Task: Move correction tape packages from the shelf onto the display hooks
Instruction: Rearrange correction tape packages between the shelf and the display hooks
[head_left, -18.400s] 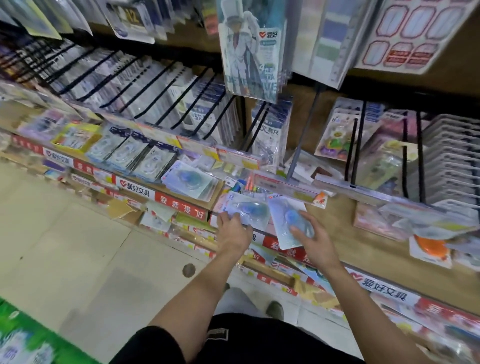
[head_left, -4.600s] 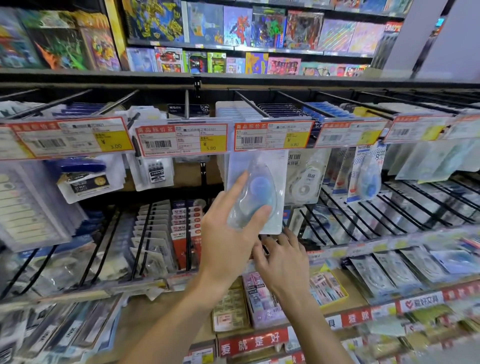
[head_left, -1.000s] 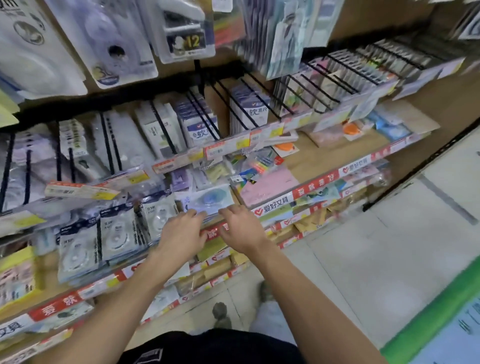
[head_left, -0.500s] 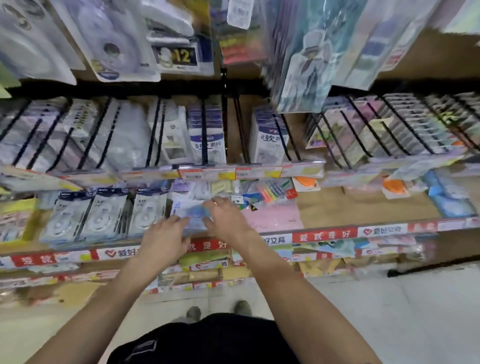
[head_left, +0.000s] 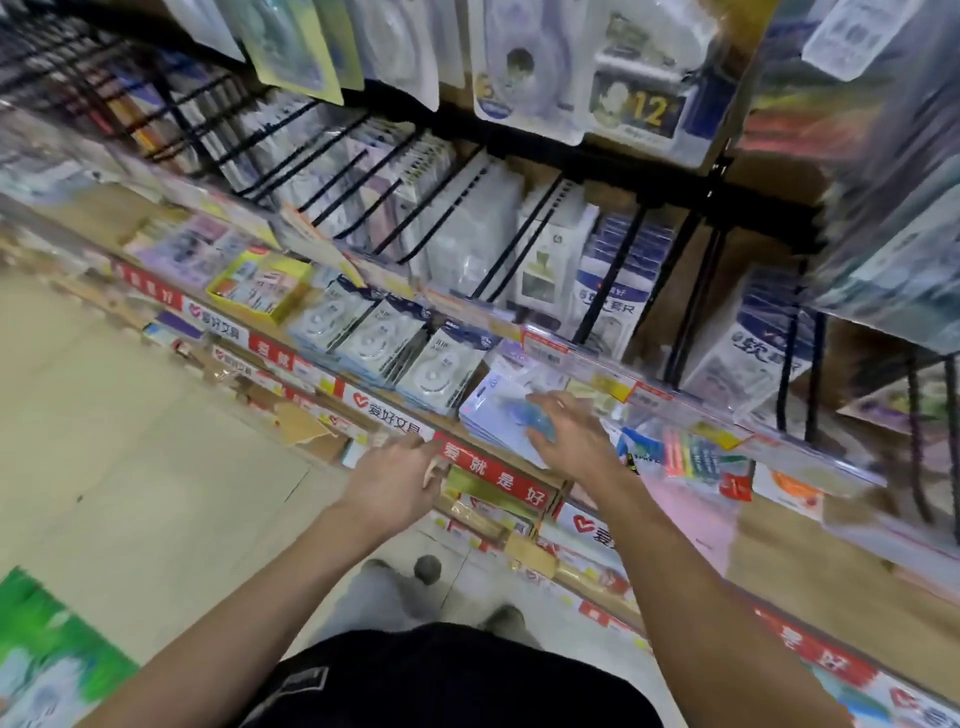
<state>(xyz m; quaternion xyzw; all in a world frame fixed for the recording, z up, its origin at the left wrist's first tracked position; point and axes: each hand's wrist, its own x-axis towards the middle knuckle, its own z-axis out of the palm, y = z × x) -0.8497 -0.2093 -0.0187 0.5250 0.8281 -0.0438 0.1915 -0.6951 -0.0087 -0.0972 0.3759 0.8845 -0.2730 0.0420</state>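
Observation:
A small stack of clear correction tape packages (head_left: 496, 410) with a blue dispenser inside lies flat on the wooden shelf (head_left: 841, 566), just behind its red label strip. My right hand (head_left: 566, 434) lies on top of the stack over the blue dispenser, fingers spread and slightly bent. My left hand (head_left: 397, 480) hovers at the shelf's front edge by the red strip, fingers loosely curled, holding nothing. Black display hooks (head_left: 457, 202) run out from the back wall above the shelf, most of them loaded with packages.
White correction tape packages (head_left: 384, 343) lie in a row left of the blue stack. A yellow box (head_left: 260, 283) sits further left. Price tag rails (head_left: 597, 358) cross above the shelf. Large hanging packages (head_left: 524, 67) overhang from above. Tiled floor (head_left: 130, 441) lies to the left.
My left hand has come off the blue package and drawn back to the shelf edge. My right hand stays on the stack. The camera has swung, tilting the shelf diagonally.

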